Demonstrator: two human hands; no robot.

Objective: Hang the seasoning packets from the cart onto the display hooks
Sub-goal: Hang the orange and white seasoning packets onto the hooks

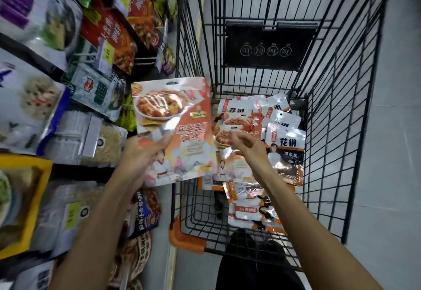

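The left hand [145, 150] pinches a large orange seasoning packet [173, 127] by its lower left edge, holding it upright between the cart [330, 116] and the display rack [68, 98]. The right hand [245, 145] hovers over the packets left in the cart [262, 148], fingers loosely curled and gripping nothing. The hold is far from the hang hole [172, 82] at the top, so the glossy pouch could flop or twist and miss a hook [84, 54]. The hooks already look crowded with bags and price tags, so a push there may knock a neighbour loose. The slick film could also slide from so small a pinch.
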